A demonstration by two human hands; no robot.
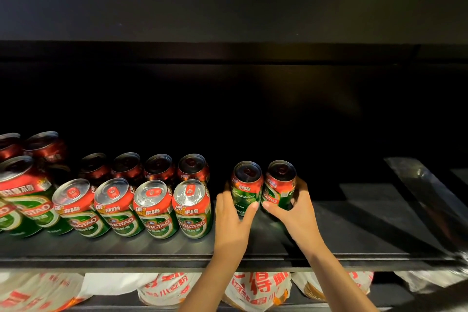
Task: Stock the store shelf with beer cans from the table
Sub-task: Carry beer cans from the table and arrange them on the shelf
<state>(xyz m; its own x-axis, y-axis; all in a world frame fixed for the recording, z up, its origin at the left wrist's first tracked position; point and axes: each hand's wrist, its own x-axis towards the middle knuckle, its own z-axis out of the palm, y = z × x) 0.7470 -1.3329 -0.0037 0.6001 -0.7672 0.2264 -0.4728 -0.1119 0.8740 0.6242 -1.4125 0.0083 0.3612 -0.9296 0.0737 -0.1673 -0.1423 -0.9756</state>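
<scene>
Each hand wraps one beer can on the shelf [354, 213]: the left hand [234, 220] grips the left can [247, 186], the right hand [297, 215] the right can [279, 183], touching, at three o'clock of the stocked row [154, 208]. Pushing back unevenly could tip either can against its neighbour.

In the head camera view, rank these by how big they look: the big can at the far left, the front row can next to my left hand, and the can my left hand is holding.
1. Far-left can, nearest the camera, partly cut off.
2. Front-row can.
3. Can in the left hand.

They seem to be matching cans, so the ranking mostly reflects distance.
</scene>
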